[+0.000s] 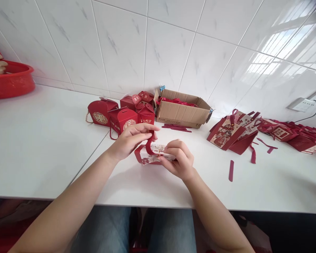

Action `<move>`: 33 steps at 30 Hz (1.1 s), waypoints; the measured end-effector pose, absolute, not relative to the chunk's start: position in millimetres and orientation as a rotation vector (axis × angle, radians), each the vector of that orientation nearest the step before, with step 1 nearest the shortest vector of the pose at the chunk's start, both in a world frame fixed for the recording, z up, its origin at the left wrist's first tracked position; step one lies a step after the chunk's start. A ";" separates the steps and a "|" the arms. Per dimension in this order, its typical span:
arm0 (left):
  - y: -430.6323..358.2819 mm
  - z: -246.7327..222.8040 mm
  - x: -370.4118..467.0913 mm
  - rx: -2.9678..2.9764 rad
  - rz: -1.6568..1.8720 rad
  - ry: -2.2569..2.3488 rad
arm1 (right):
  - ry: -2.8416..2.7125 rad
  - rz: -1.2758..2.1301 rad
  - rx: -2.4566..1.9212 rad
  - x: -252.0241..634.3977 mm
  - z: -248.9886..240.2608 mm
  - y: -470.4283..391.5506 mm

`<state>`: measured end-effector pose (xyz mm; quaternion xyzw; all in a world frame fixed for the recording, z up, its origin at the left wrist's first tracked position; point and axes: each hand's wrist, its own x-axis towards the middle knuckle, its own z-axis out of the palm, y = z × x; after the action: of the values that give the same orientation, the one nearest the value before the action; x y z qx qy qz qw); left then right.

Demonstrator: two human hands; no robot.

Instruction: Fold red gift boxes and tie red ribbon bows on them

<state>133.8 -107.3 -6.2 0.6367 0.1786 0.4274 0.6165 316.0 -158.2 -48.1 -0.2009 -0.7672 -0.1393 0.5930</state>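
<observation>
A small red box with a pale printed panel lies on the white table, in front of me. A dark red ribbon strap rises in a curve from the box's top, beside a small metal fastener. My left hand pinches the strap's upper end between thumb and fingers. My right hand is closed on the box's right end, with the thumb near the strap's lower end. The fingers and palm hide that end of the box.
Several finished red boxes stand behind my left hand. An open cardboard box of red ribbons is against the wall. Printed red boxes and loose straps lie to the right. A red basin is far left.
</observation>
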 end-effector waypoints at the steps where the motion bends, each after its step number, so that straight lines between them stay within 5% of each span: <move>1: -105.3 -7.2 133.1 1.433 0.937 0.354 | -1.779 -0.318 -0.465 316.0 -47.9 -158.3; 6: -98.3 -13.1 131.7 1.317 0.812 0.365 | -1.762 -0.291 -0.461 314.6 -45.3 -160.0; 12: -95.7 -11.9 129.1 1.583 1.052 0.410 | -1.721 -0.182 -0.471 308.1 -42.3 -166.0; 25: -100.2 61.6 165.8 2.075 0.850 0.471 | -1.616 -0.345 -0.580 324.3 -38.7 -157.1; 33: -101.0 48.3 172.5 2.009 0.981 0.533 | -1.567 -0.400 -0.660 327.2 -37.6 -156.2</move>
<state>172.5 -101.0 48.3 0.7977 0.2117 0.3893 0.4091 327.2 -156.2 -37.6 -0.2895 -0.6876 -0.1754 0.6423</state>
